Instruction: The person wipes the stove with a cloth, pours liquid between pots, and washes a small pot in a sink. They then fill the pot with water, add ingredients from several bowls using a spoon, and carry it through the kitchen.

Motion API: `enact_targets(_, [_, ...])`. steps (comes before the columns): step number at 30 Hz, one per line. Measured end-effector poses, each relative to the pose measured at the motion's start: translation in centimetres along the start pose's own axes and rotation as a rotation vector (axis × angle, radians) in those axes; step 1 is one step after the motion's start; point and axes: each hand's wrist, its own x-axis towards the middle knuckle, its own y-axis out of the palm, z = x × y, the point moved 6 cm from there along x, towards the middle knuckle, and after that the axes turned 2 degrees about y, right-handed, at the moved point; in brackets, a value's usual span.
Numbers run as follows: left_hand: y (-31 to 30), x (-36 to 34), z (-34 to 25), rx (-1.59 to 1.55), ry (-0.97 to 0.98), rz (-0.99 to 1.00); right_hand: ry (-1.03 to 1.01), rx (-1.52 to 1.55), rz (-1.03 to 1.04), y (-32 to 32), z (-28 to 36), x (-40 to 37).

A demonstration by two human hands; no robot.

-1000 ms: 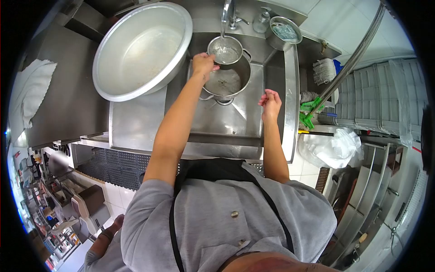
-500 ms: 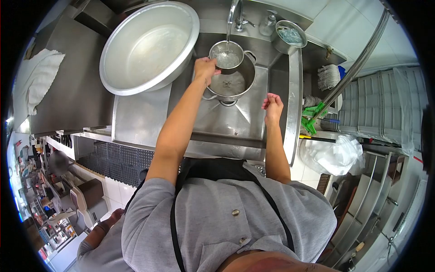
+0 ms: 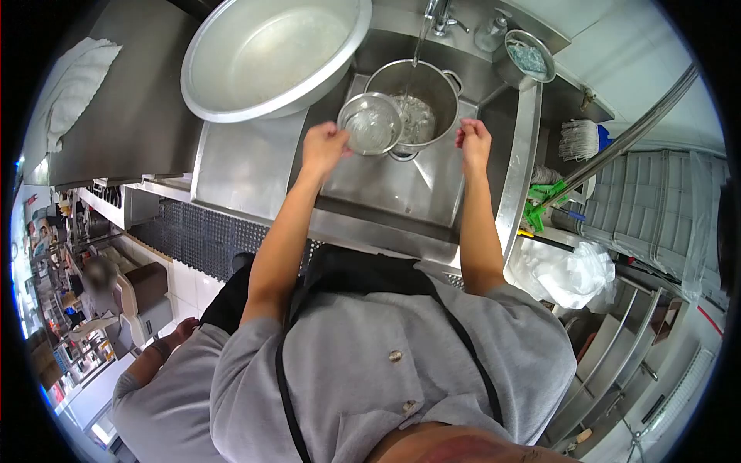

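Note:
A small round metal bowl [image 3: 371,127] with water in it is gripped at its left rim by my left hand [image 3: 324,148]. It is held over the front left edge of a two-handled steel pot [image 3: 444,96], partly hiding it. The pot stands in the sink [image 3: 394,197]. From the faucet [image 3: 426,29], water runs straight into the pot and churns there. My right hand [image 3: 474,141] is closed just right of the pot, with nothing visible in its curled fingers.
A large aluminium basin [image 3: 320,86] rests on the counter to the left. Behind the sink's right corner are a soap bottle [image 3: 492,32] and a metal container [image 3: 546,71]. Further right are green-clamped mop handles [image 3: 617,127]. Another person [image 3: 166,386] is at the lower left.
My left hand has drawn the bowl from under the faucet toward me, so the stream now falls into the pot. My right hand has moved up closer to the pot.

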Motion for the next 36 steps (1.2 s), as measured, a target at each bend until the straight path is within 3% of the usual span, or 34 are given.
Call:
enact_targets(7, [-5.5,-8.0,1.5,-0.128,-0.074,-0.137,-0.102,-0.172,0.236,6.0,6.0,13.2])
enact_targets(13, [-11.4,-15.5,2.9,-0.285,-0.137,-0.451,-0.197,-0.081,-0.005,7.3,10.6,13.9])
enact_targets(14, [-12.7,-16.5,3.2,-0.158,-0.124,-0.477,-0.247,-0.082,-0.003,7.3,9.4,14.2])
enact_targets(15, [-13.8,-17.7,3.7,-0.025,-0.131,-0.487,-0.251,-0.052,-0.014,8.0,9.1,11.6])
enact_targets(19, [-16.5,-19.9,3.9,-0.3,-0.071,-0.627,-0.38,-0.26,0.096,9.5,5.0,4.8])
enact_targets(21, [-18.3,-20.4,4.4,-0.362,-0.07,-0.664,-0.314,-0.383,0.166,11.0,2.5,-0.4])
enact_targets(26, [-22.7,-21.7,6.2,-0.37,-0.069,-0.716,-0.327,-0.633,0.747,19.3,-4.3,-15.5])
enact_targets(30, [-27.3,-23.2,8.0,-0.44,-0.034,-0.767,-0.558,-0.73,0.987,26.8,-3.1,-24.8])
enact_targets(36, [-36.0,-24.4,12.9,-0.431,-0.077,-0.875,-0.661,-0.717,1.094,34.3,-3.2,-30.0])
